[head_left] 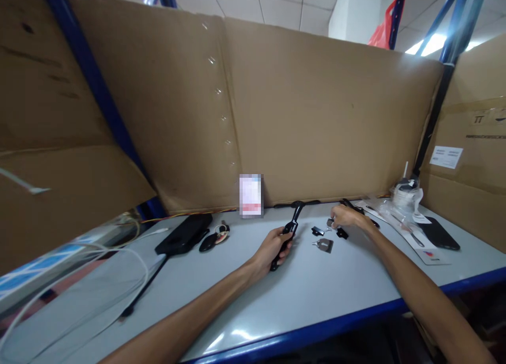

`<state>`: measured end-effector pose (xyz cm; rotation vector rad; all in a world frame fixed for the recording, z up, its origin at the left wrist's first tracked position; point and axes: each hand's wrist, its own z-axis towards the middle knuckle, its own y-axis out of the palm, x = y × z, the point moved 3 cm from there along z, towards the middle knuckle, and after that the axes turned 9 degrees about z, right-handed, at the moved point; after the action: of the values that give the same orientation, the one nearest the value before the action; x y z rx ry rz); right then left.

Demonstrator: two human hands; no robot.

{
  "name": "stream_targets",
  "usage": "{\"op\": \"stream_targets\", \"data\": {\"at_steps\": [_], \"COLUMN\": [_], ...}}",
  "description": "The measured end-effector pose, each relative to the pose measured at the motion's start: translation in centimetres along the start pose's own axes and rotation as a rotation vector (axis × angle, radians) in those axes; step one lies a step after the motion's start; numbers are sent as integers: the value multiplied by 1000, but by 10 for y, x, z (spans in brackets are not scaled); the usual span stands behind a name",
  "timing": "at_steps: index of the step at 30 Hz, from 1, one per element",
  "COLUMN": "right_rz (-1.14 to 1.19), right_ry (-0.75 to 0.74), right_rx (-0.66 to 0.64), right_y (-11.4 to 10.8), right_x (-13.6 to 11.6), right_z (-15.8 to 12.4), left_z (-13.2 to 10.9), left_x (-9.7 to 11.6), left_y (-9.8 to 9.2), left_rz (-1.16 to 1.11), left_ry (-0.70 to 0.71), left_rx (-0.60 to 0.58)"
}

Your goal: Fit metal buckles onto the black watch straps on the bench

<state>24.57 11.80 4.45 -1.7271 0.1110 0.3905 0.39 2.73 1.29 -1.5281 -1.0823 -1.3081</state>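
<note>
My left hand (273, 250) is wrapped around the handle of a black hand tool (291, 227) with a narrow neck, its far end pointing toward the cardboard wall. Farther right, my right hand (344, 216) reaches down with its fingers pinched at a small grey metal piece (329, 224). Close by lie a flat metal plate with a thin stem (325, 245), a small black part (317, 231) and another black part (342, 233) under my right hand. Behind that hand rests a black item (351, 204), partly hidden. The exact kind of tool cannot be made out.
Cardboard walls (316, 116) enclose the grey table (237, 322). A black case (185, 235), keys (215, 238) and white cables (146, 269) lie left. A blurred card (251, 196) stands behind. To the right are plastic packaging (415, 237), a black phone (440, 233) and a wrapped white container (405, 195).
</note>
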Motion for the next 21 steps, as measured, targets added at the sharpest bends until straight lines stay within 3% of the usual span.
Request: {"op": "stream_targets", "data": {"at_steps": [4, 12, 21], "right_rz": [-100, -259, -162], "right_ry": [-27, -146, -98], "right_rx": [-5, 147, 262], "right_y": [-3, 0, -1], "right_x": [-5, -16, 4], "right_z": [-5, -14, -1], "left_z": [-1, 5, 5], "left_x": [0, -2, -5], "left_y": [1, 0, -1], "left_rz": [2, -15, -26], "left_ry": [4, -20, -6], "left_rx": [4, 1, -9]}}
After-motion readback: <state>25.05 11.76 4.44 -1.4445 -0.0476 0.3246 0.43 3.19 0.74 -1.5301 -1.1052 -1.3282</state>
